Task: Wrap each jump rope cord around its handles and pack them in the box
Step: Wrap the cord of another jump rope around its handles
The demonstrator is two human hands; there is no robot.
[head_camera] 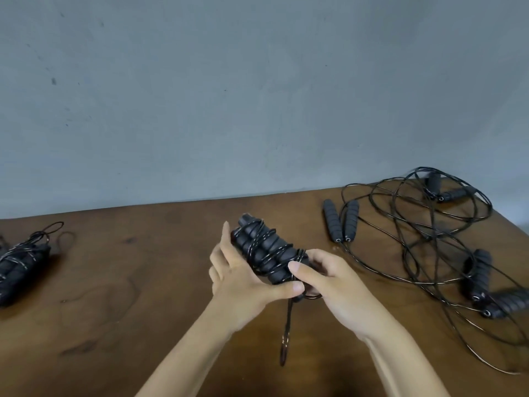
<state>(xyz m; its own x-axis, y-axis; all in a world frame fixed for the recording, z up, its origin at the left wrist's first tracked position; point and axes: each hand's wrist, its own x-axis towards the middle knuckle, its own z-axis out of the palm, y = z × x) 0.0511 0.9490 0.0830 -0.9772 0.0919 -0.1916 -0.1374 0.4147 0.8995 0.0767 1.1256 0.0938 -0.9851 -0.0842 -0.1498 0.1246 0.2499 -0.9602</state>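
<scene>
I cradle the wrapped handles in my left hand, thumb clamping, while my right hand pinches the cord's tail loop; I should tuck it snugly under a wrap.

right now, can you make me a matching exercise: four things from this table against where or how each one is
Things
1. held bundle
2. wrapped bundle
3. loose ropes
4. cord loop

States
A. tangled at the table's right
B. hanging below the hands
C. lying at the left edge
D. gripped in both hands

Pairs: 1-D, 2-C, 3-A, 4-B
</scene>
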